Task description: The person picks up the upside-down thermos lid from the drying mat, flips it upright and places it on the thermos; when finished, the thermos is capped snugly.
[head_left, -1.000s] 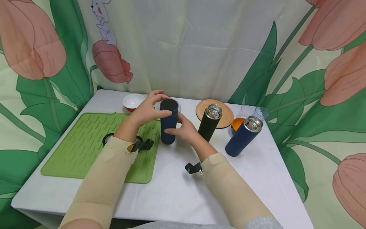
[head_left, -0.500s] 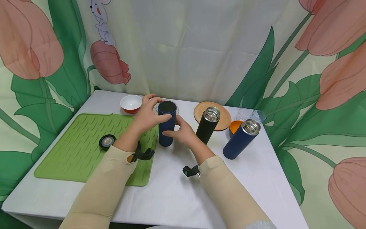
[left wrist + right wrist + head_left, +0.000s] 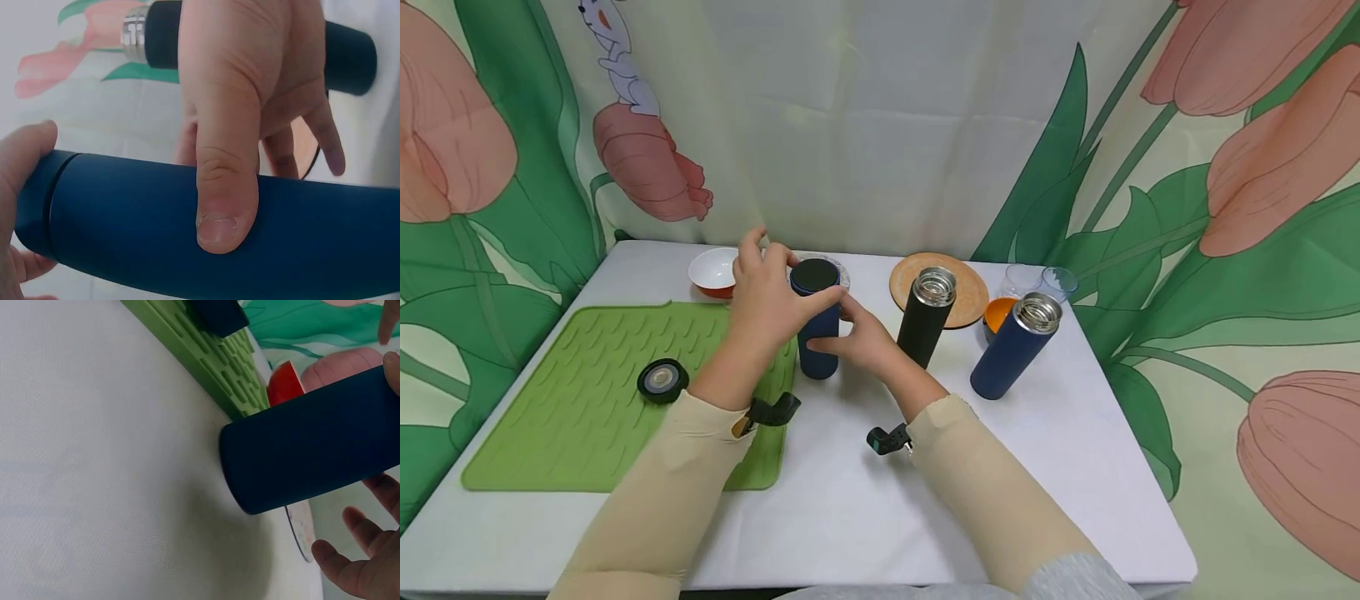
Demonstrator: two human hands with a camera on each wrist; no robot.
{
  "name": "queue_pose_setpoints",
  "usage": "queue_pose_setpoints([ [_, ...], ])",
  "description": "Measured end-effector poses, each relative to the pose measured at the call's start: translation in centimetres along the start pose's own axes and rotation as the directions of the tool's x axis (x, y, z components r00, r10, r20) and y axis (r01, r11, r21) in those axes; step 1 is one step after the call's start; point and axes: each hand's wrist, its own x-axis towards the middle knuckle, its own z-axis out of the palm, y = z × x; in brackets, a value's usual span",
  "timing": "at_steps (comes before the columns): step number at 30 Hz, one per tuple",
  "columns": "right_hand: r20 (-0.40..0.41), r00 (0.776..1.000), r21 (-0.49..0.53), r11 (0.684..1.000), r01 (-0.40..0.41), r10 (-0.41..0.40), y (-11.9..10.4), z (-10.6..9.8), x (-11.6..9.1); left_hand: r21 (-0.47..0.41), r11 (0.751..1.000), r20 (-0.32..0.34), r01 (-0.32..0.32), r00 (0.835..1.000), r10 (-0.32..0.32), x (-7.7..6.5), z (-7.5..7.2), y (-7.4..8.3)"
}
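Directly between a person's two bare hands is a slim blue bottle [image 3: 814, 325], its long axis upright. The right hand [image 3: 865, 337] is the lower one, pinching the body with its thumb on one side and fingers reaching behind, some spread free. The left hand [image 3: 767, 300] is the higher, thumb and fingers curled round the lid [image 3: 32, 206], so it is nearer to the seam [image 3: 48, 206] just under that lid. Whether the base touches the white tabletop [image 3: 820, 517] below the hands is hard to tell.

Just right of the right hand is an uncapped black bottle [image 3: 921, 325]; farther right, an uncapped second blue bottle [image 3: 1009, 354]. Left of the left hand, toward the person, a round black cap [image 3: 662, 381] lies on a green mat [image 3: 572, 400]. Beyond the left hand sits a red-and-white bowl [image 3: 711, 271]; beyond the right hand, a round wooden board [image 3: 902, 287], an orange bowl [image 3: 997, 313] and clear glasses [image 3: 1060, 282].
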Motion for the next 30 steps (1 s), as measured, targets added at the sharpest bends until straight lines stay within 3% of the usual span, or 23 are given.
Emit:
queue_pose_setpoints([
  [5,-0.01,1.0,-0.006,1.0,-0.01,0.01,-0.4,0.1,0.2,-0.161,0.986,0.133,-0.032,0.99,0.054,0.9,-0.9,-1.0],
  [8,-0.024,1.0,0.003,1.0,-0.014,0.014,-0.4,0.1,0.1,-0.146,0.987,0.193,-0.064,0.977,0.091,1.2,-1.4,-1.2],
  [11,-0.009,1.0,0.006,1.0,-0.016,0.016,-0.3,0.3,0.0,-0.002,0.995,0.129,-0.098,0.987,0.098,0.5,-1.8,-0.6],
  [14,0.005,1.0,0.002,1.0,-0.023,0.023,-0.2,0.6,-0.3,0.173,0.982,0.0,-0.076,0.997,0.077,-0.7,-1.7,0.4],
  [16,0.0,1.0,0.002,1.0,-0.028,0.028,-0.1,0.8,-0.5,0.231,0.972,-0.064,-0.049,0.996,0.066,-1.2,-1.3,1.0],
  [21,-0.022,0.999,0.014,0.999,-0.036,0.036,0.3,0.9,-0.9,0.353,0.936,-0.111,-0.004,0.993,0.047,-1.5,-0.2,1.5],
  [25,-0.025,1.0,0.02,1.0,-0.005,0.005,0.5,0.7,-0.7,0.332,0.943,-0.038,-0.033,0.998,0.048,-1.2,-0.2,1.3],
  [28,-0.022,1.0,0.004,1.0,0.011,-0.011,0.3,0.4,-0.4,0.21,0.975,0.071,-0.077,0.995,0.063,-0.2,-0.9,0.6],
  [30,-0.018,1.0,-0.009,1.0,0.017,-0.017,0.1,0.2,-0.1,0.106,0.99,0.174,-0.096,0.982,0.077,0.8,-1.6,-0.2],
])
